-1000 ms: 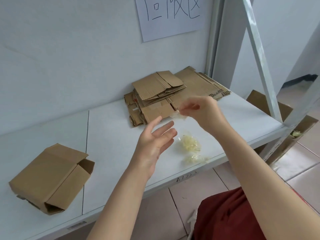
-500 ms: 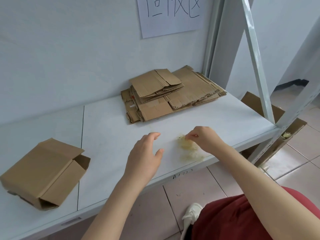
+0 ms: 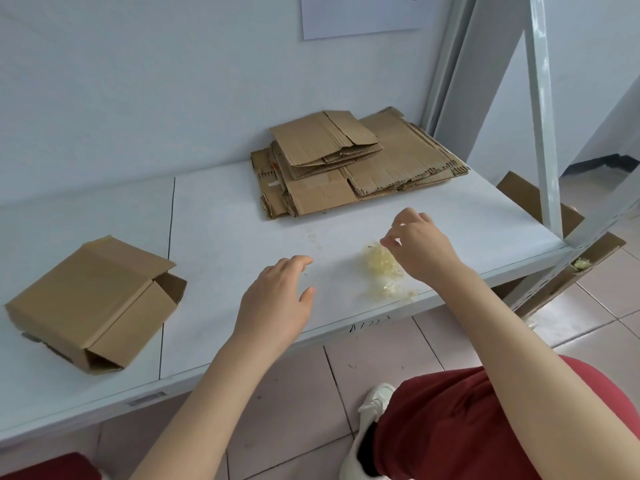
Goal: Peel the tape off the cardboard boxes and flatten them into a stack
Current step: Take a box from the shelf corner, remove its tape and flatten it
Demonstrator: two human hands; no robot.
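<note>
Firstly, the surface: a white bench [image 3: 225, 237] of two panels with a dark seam [image 3: 169, 237] between them, set against a pale wall. At the right end stands a grey metal frame with a slanting brace [image 3: 541, 116]. A sheet of paper [image 3: 363, 15] is fixed to the wall above. Handwritten characters mark the front edge. Below is a tiled floor [image 3: 294, 393]. A brown carton [image 3: 519, 195] stands on it past the right end, partly hidden by the frame, with a yellowish scrap inside. A white shoe [image 3: 374, 403] and a red garment [image 3: 467, 427] show at lower right.

Task items, three noted. A stack of flattened cardboard [image 3: 346, 174] lies at the back of the bench, near the wall. One cardboard box [image 3: 90, 299], not yet flattened, lies at the left with its end flaps open. A wad of peeled tape [image 3: 381, 265] sits near the front edge, right of centre.

The left grip [image 3: 277, 299] is palm down with its fingers relaxed, holding nothing, low over the bench between box and wad and apart from both. The right grip [image 3: 420, 247] has its fingers curled, with thumb and forefinger tips drawn close together just above the wad's far side. Whether a strand of tape is pinched there cannot be told. The box lies well apart from the right grip, and the stack lies beyond both.
</note>
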